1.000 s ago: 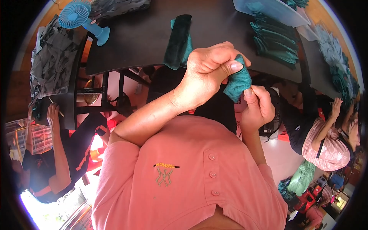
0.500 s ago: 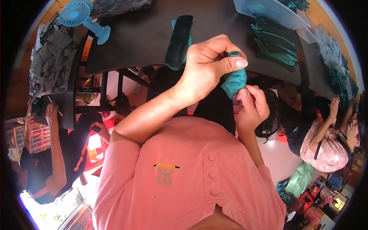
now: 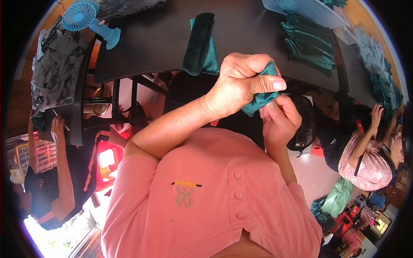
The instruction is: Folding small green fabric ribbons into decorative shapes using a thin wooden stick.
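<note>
Between my hands is a small bunched piece of teal velvet fabric point(image 3: 260, 102). My left hand point(image 3: 247, 81) is closed round its upper part, the thumb pressed over the cloth. Just below and to the right, my right hand point(image 3: 282, 120) pinches the lower edge with thumb and fingertips. Some of the fabric is hidden inside my left fist. Beyond my hands, two narrow velvet strips point(image 3: 198, 45), one dark green and one brighter teal, lie crossed on the black table point(image 3: 142, 47).
A stack of green velvet pieces point(image 3: 307, 41) lies at the right beside a clear plastic bin point(image 3: 297, 12). A blue fan point(image 3: 111, 38) stands at the far left, near heaped grey cloth point(image 3: 58, 73). Co-workers sit on both sides, a person's hand point(image 3: 58, 129) showing at left.
My left hand has moved slightly down and right and wraps more of the fabric, so less cloth shows. My right hand stays pinched at its lower edge.
</note>
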{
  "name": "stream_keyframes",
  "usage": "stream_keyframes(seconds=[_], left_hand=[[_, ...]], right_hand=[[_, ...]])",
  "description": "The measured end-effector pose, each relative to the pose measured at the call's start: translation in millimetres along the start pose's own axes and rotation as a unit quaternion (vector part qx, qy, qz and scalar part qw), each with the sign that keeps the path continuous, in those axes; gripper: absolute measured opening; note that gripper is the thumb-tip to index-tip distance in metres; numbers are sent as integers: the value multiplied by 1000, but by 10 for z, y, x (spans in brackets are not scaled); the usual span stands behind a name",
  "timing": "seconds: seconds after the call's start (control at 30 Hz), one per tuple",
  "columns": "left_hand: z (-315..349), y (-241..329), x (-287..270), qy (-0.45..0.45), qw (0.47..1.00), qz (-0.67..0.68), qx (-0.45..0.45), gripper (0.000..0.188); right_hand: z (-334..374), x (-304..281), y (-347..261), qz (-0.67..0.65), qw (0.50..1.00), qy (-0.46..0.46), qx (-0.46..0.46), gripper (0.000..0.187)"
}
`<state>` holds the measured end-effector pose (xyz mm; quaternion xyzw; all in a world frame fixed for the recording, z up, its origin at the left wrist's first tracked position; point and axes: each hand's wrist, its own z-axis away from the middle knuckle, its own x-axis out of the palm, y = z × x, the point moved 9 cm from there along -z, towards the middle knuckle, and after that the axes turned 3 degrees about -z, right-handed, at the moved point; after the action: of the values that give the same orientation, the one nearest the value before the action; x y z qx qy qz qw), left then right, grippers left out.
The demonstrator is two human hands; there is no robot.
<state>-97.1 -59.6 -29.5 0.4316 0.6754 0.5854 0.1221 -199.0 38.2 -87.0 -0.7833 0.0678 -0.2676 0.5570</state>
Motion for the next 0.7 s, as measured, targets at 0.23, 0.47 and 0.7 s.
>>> stream_keyframes(seconds=[0.23,0.47,0.7], left_hand=[[23,-45,-13,14,999,-9,-33,15],[89,-78,-149,61,991,-112,45,38],[20,-65,-188,18,996,-78,-49,23]], right_hand=[[12,13,48,-46,998,21,22,7],[3,-69,83,-54,995,49,73,9],[-17,-33,79,-117,989,32,83,10]])
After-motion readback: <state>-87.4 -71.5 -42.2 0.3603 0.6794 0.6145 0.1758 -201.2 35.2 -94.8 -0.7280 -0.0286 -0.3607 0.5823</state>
